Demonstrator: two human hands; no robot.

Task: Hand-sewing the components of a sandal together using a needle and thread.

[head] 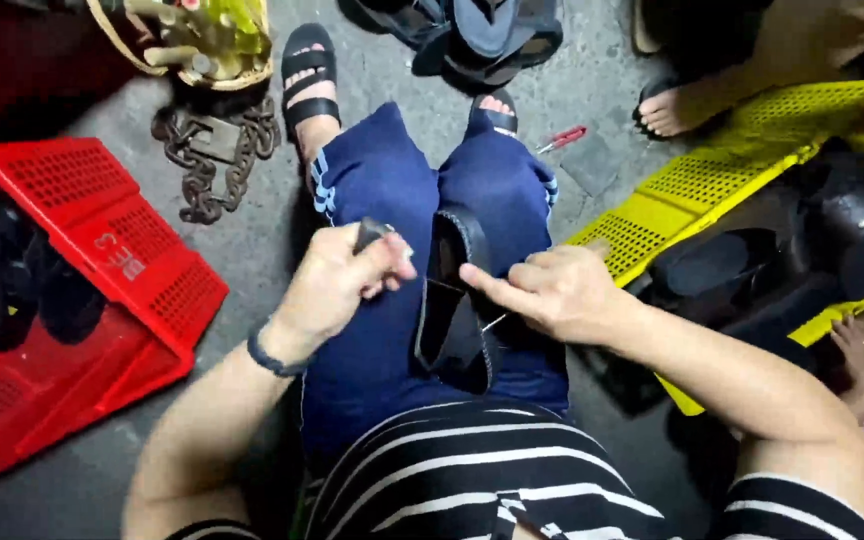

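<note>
1. One black slip-on shoe [457, 310] sits on the person's lap, between knees in blue trousers, opening facing up, with a thick stitched rim around the edge.
2. Two crates on the floor: a red perforated crate [102, 260] on the left holding dark shoes, and a yellow crate [712, 170] on the right, also with black shoes in it.
3. Left hand [337, 285] is curled tight around a small dark tool [370, 234], just beside the shoe's rim.
4. Right hand [552, 290] has fingers bunched together, index finger pressed onto the shoe's edge, pinching what looks like a thin needle [494, 322], though it's too small to be sure.
</note>
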